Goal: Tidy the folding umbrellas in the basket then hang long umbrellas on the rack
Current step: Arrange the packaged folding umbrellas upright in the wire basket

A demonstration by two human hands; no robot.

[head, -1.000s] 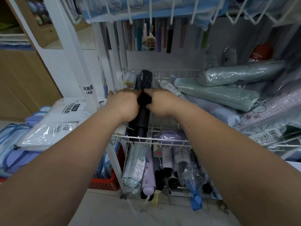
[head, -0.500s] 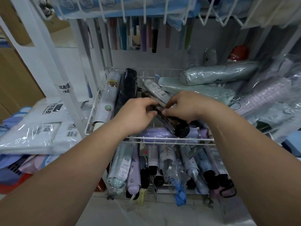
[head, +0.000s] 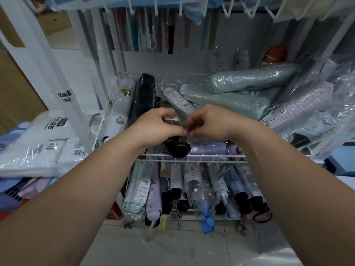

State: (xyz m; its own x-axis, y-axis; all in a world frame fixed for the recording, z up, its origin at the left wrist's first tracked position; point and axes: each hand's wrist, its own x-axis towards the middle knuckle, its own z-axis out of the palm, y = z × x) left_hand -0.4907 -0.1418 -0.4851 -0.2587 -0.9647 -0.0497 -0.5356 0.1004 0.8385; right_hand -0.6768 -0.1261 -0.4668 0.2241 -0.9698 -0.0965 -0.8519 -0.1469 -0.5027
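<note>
Rack [head: 66,106]: white wire frame, long umbrellas [head: 171,31] hanging along its back under the top tier. Upper basket [head: 211,156] holds bagged folding umbrellas. Mint ones [head: 226,100] lie skewed across its right side, and a checked black one [head: 143,96] lies straight along its left side. Lower-tier umbrellas [head: 192,181] are packed handles-out.

Item in hand is the black folding umbrella [head: 177,148], at the upper basket's front edge, handle end poking over the rim. Left hand [head: 157,129] is wrapped round its body. Right hand [head: 209,123] has fingers curled, apparently pinching the clear sleeve [head: 195,138]; it's blurred, so not certain.

Handling, my read: light, with a stiff core under soft folded cloth. The plastic sleeve is slippery and will slide or bunch. Grip the body mid-length or the hard handle cap, not the loose film. Long umbrellas not yet dealt with.
</note>
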